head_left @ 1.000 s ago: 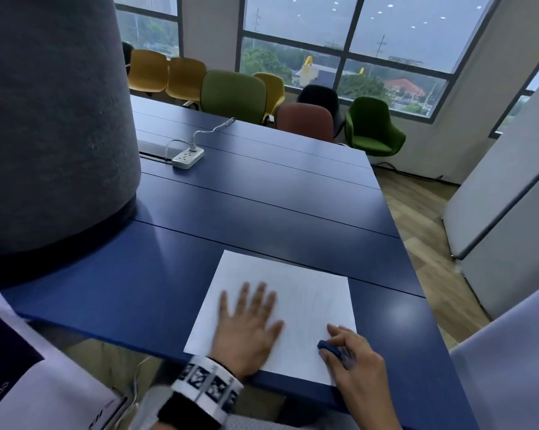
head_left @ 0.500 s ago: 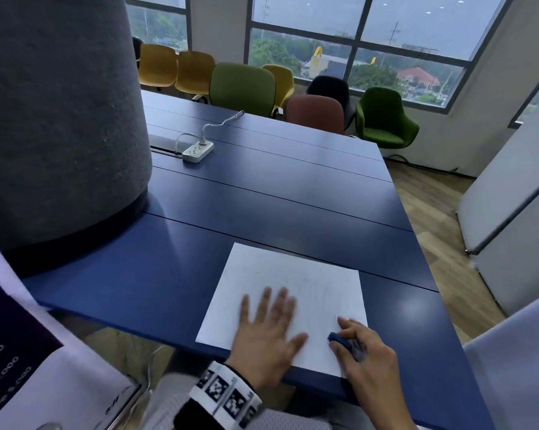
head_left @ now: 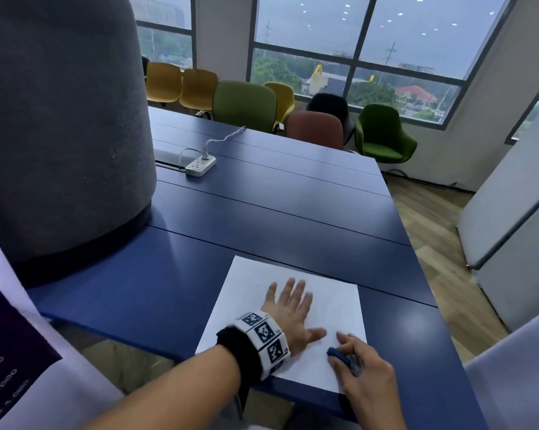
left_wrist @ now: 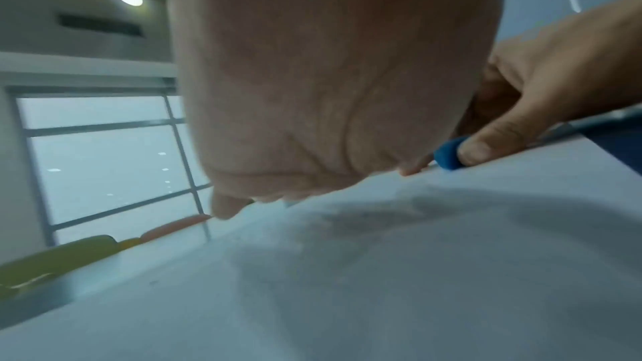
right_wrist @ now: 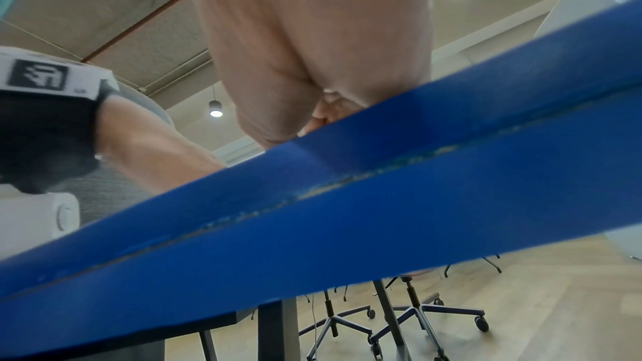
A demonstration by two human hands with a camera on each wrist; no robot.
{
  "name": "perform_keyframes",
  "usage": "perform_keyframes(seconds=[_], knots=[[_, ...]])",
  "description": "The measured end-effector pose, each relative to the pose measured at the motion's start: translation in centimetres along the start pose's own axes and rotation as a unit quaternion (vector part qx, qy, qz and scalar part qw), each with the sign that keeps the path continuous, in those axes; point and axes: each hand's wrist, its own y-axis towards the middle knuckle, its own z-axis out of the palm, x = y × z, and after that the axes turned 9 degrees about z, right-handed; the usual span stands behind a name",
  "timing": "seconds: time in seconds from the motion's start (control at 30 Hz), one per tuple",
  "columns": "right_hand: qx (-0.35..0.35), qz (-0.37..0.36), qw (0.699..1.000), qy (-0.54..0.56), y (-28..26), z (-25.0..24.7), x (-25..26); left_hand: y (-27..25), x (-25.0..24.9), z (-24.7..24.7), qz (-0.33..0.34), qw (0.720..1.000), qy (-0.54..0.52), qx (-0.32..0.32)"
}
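Two hands share the work in the lower part of the head view. My left hand (head_left: 290, 319) lies flat on the white paper (head_left: 330, 293) with its fingers (head_left: 293, 290) straight and spread. My right hand (head_left: 367, 380) has its fingers curled round a small blue eraser (head_left: 339, 356), which is pinched down onto the sheet near its lower right corner. The paper sits at the near edge of the blue counter (head_left: 262, 218), lower centre of the frame. I judge the step to be rubbing out faint marks, so I would bear down with the flat palm close to the eraser and rub in short strokes away from it. I would go lightly so near the corner, where the sheet could crease, tear or slip over the counter's edge. Whether any marks are left under the eraser I cannot tell. A white power strip (head_left: 200, 165) with its cable lies left of centre, well apart from the paper. A big grey pillar (head_left: 60, 119) fills the upper left, and coloured chairs (head_left: 245, 102) line the top under the windows. Only my own left thumb lies just beside the eraser's path.
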Motion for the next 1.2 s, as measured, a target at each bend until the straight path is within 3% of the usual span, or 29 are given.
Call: perform_keyframes(seconds=[0.1, 0.2, 0.27, 0.47, 0.53, 0.63, 0.73, 0.83, 1.0, 1.07, 1.13, 1.2], knots=[[-0.008, 0.008, 1.0, 0.014, 0.0, 0.3, -0.3, 1.3, -1.2, 0.5, 0.085, 0.996, 0.03, 0.013], [-0.003, 0.016, 1.0, 0.014, 0.2, 0.2, -0.5, 1.6, -0.7, 0.6, 0.084, 0.996, 0.009, 0.033], [0.01, 0.02, 1.0, 0.016, 0.1, 0.3, -0.3, 1.1, 1.0, 0.7, 0.045, 0.998, -0.012, 0.036], [0.016, 0.022, 0.999, 0.029, -0.2, 0.4, -0.1, 0.3, 6.6, -0.2, -0.172, 0.982, -0.077, -0.01], [0.014, 0.023, 0.999, 0.021, -0.2, 0.3, 0.0, 0.8, 5.8, -0.8, -0.133, 0.99, -0.047, -0.014], [0.007, 0.022, 1.0, 0.015, -0.1, 0.2, 0.1, 1.9, 2.1, -0.6, 0.007, 1.0, -0.015, 0.025], [0.001, 0.023, 1.0, 0.011, -0.1, 0.0, 0.0, 3.0, -0.1, 0.2, 0.028, 0.998, -0.03, 0.048], [0.007, 0.021, 1.0, -0.005, -0.2, -0.1, -0.1, 2.4, 1.9, 0.1, -0.008, 0.999, -0.031, 0.043], [0.006, 0.021, 1.0, 0.013, -0.5, 0.1, 0.0, 0.0, 7.6, -0.2, -0.167, 0.984, -0.067, 0.005], [0.008, 0.021, 1.0, 0.01, -0.5, 0.1, 0.0, -0.5, 8.4, -0.4, -0.2, 0.978, -0.067, -0.008], [0.01, 0.023, 1.0, 0.01, -0.5, 0.0, 0.1, -1.0, 7.2, -0.4, -0.163, 0.986, -0.038, -0.01], [0.008, 0.027, 0.999, 0.016, -0.5, 0.1, 0.2, -1.7, 4.1, 0.2, -0.053, 0.999, 0.001, -0.004]])
